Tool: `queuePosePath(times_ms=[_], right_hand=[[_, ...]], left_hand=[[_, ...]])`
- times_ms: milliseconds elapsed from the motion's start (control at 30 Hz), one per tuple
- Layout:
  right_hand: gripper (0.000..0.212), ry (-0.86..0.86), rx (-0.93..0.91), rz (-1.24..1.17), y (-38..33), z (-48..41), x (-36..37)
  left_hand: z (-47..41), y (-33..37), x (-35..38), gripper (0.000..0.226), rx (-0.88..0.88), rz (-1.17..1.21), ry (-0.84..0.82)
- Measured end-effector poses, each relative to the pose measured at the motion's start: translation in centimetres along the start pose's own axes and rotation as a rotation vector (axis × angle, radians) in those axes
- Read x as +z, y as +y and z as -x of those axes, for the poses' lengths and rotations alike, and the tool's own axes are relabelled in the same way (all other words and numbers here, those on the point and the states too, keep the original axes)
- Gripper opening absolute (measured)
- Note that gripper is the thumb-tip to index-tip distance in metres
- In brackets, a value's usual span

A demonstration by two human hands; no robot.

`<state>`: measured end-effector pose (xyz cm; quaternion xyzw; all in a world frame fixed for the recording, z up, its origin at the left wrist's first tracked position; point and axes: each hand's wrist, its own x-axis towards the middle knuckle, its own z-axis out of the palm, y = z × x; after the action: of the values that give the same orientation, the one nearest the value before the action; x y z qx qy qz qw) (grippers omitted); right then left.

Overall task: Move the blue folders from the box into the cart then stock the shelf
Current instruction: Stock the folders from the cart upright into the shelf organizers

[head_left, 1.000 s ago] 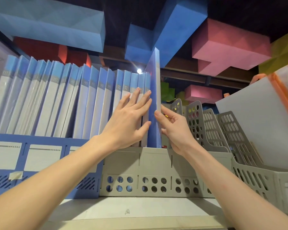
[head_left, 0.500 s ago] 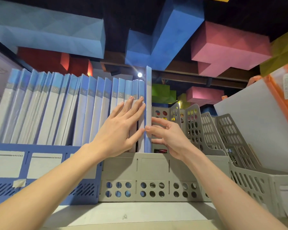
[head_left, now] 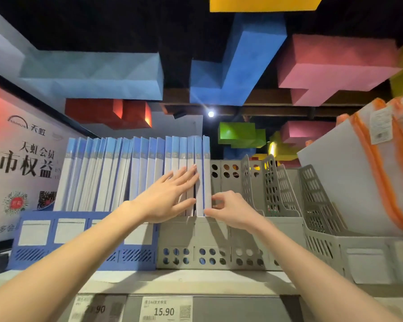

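Our flat left hand [head_left: 170, 196] steadies stiff, light blue plastic folders [head_left: 135, 173]; our right hand [head_left: 230, 208] maybe pinches the last folder [head_left: 206, 168] low down.

Right hand [head_left: 230, 210] pinches the end folder [head_left: 206, 163] low on its spine; left hand [head_left: 168, 198], fingers straight, presses the folder row [head_left: 116, 173] just left of the grip. Grey rack [head_left: 177, 231] directly below.

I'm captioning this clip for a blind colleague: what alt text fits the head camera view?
A person's left hand presses flat against a row of upright blue folders while the right hand pinches the last folder at its right end, in a grey file rack on a shop shelf. Below, price tags line the shelf edge.
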<state>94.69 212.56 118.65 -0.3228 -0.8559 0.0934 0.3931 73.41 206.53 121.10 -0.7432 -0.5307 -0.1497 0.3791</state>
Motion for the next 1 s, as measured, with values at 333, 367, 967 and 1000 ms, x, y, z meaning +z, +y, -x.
queuePosePath(times_ms=[333, 367, 967, 1000], right_hand=[[0.021, 0.233, -0.054, -0.272, -6.7, 8.8, 2.0], [0.018, 0.220, -0.060, -0.351, -7.8, 10.3, 3.1], [0.022, -0.671, -0.162, -0.788, -28.6, 39.4, 34.4], [0.019, -0.729, -0.201, -0.759, -29.8, 41.2, 36.4]], left_hand=[[12.9, 6.8, -6.3, 0.053, -0.316, 0.331, 0.216], [15.0, 7.5, -6.7, 0.050, -0.366, 0.376, 0.248], [64.4, 18.4, -10.9, 0.037, -1.364, 0.302, 0.033], [67.2, 18.9, -11.0, 0.032, -1.416, 0.280, 0.005]])
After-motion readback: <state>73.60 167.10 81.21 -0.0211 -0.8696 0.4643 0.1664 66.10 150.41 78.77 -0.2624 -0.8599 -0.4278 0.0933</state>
